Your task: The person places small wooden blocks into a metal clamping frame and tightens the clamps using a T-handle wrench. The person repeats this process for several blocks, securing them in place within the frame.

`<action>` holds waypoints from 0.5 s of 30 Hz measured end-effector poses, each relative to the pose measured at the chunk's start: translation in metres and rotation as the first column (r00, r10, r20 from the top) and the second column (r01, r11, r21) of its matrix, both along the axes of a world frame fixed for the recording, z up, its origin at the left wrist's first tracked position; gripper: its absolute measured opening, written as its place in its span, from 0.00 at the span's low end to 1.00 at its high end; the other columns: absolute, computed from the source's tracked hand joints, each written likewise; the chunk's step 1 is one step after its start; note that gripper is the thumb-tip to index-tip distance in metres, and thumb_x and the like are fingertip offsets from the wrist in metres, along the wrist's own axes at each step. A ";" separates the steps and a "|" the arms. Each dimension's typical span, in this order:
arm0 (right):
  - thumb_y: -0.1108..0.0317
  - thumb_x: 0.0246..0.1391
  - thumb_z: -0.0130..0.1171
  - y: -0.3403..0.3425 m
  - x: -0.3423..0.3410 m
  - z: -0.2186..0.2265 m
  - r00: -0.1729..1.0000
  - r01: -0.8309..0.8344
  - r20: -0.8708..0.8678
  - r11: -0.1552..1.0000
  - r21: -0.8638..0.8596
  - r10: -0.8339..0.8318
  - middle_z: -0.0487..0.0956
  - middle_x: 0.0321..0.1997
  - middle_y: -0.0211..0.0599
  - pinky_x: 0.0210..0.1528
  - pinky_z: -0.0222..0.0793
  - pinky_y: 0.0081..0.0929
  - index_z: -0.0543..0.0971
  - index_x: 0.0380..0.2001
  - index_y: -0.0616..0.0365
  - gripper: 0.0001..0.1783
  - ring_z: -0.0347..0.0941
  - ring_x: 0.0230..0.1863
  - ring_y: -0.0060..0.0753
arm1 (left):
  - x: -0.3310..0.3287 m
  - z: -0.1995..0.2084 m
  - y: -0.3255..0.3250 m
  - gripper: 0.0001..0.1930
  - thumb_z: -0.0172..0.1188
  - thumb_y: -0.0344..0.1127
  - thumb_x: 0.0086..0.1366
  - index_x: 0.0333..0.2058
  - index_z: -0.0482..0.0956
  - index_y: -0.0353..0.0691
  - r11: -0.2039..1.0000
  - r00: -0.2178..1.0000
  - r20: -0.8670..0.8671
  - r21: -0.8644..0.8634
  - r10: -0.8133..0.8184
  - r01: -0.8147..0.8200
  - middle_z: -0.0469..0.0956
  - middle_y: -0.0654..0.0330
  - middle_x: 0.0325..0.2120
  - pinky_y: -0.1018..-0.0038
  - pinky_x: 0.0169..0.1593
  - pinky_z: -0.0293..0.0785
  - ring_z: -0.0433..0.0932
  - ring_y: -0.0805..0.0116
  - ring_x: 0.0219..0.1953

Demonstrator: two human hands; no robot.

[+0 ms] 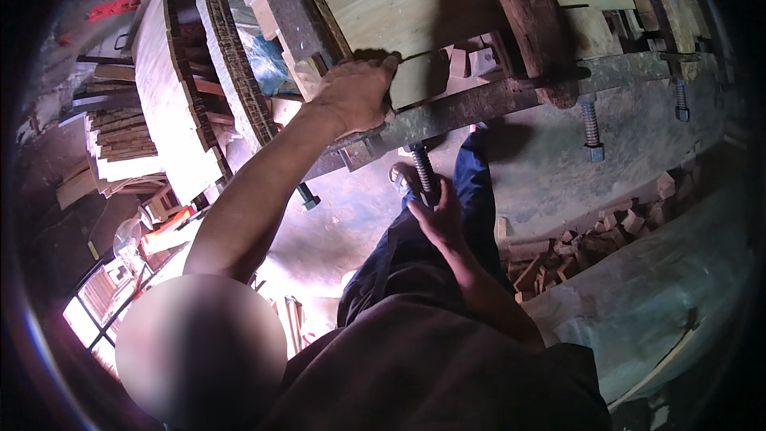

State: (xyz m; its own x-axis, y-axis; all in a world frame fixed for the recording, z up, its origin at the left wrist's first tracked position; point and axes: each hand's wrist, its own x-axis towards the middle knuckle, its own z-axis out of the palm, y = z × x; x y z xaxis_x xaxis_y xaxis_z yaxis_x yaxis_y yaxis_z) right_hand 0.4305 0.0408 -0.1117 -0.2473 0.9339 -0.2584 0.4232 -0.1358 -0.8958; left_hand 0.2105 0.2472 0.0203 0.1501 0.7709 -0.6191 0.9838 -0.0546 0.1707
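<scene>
My left hand [355, 94] is closed over the near end of a dark wooden bar [297, 12], just above a long rusty metal rail [471, 104]; its fingertips are hidden. Below the rail, my right hand [441, 215] has its fingers around the lower end of a threaded clamp screw [421, 161]. Pale wooden boards [391, 0] lie flat beyond the rail. A rough reddish-brown wooden beam [523, 20] rests across them, its near end over the rail.
More clamp screws [591, 129] stick out from the rail toward me. Wood planks [163, 100] lean at the left beside stacked strips [124, 136]. Offcut blocks [610, 227] lie along the floor at the right, next to a greyish plastic sheet [646, 295].
</scene>
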 end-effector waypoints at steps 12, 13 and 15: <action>0.80 0.32 0.62 0.044 0.008 -0.010 0.644 -0.400 -0.496 0.296 -0.867 -0.582 0.73 0.21 0.33 0.20 0.60 0.20 0.75 0.30 0.60 0.15 0.65 0.17 0.23 | -0.011 -0.010 -0.004 0.38 0.65 0.31 0.49 0.61 0.63 0.35 0.980 0.994 0.071 0.186 -0.086 0.071 0.71 0.44 0.55 0.61 0.63 0.65 0.70 0.48 0.59; 0.77 0.36 0.64 0.047 0.003 -0.002 0.781 -0.250 -0.436 0.415 -0.875 -0.447 0.73 0.22 0.32 0.24 0.67 0.26 0.75 0.32 0.60 0.15 0.70 0.20 0.27 | -0.010 -0.006 -0.008 0.38 0.66 0.31 0.48 0.60 0.65 0.34 0.971 0.993 0.063 0.222 -0.100 0.084 0.72 0.44 0.53 0.62 0.61 0.67 0.70 0.48 0.58; 0.72 0.39 0.65 0.023 -0.003 -0.022 0.997 -0.077 -0.017 0.975 -0.208 0.075 0.77 0.26 0.41 0.33 0.73 0.38 0.75 0.35 0.62 0.16 0.77 0.29 0.42 | -0.010 0.001 -0.010 0.39 0.67 0.32 0.45 0.59 0.66 0.32 0.962 0.993 0.042 0.253 -0.114 0.100 0.74 0.43 0.51 0.62 0.60 0.68 0.71 0.49 0.57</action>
